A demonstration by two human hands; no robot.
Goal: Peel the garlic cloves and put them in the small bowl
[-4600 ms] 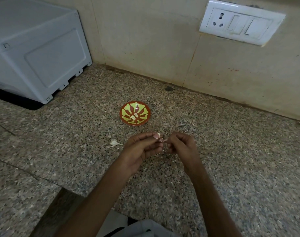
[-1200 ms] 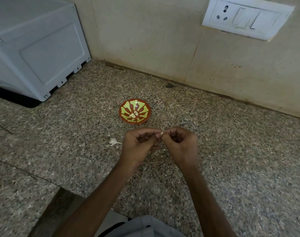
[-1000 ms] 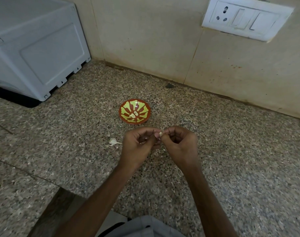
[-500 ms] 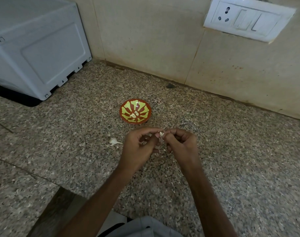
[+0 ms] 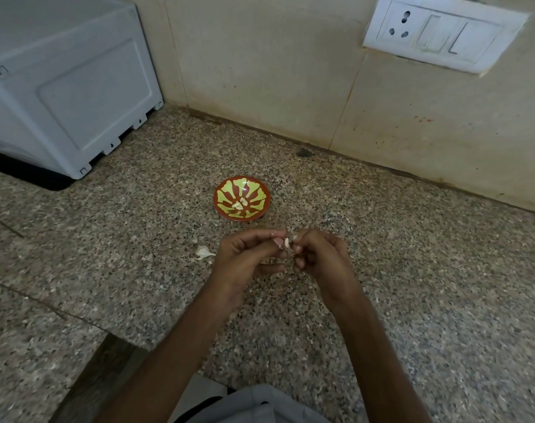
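Observation:
A small garlic clove (image 5: 286,243) is pinched between the fingertips of my left hand (image 5: 247,259) and my right hand (image 5: 319,257), just above the granite counter. Beyond the hands stands the small red bowl (image 5: 261,190) with a yellow-green pattern; a couple of peeled cloves (image 5: 240,203) lie in it. A loose white garlic clove (image 5: 204,251) with its skin on lies on the counter to the left of my left hand.
A large white appliance (image 5: 67,87) fills the back left corner. The tiled wall runs behind the bowl, with a white switch and socket plate (image 5: 443,33) at upper right. Bits of garlic skin (image 5: 330,222) lie scattered by the hands. The counter edge (image 5: 107,337) is at lower left.
Both hands have stayed together on the clove, with small finger movements at its skin. The bowl and loose clove have not moved.

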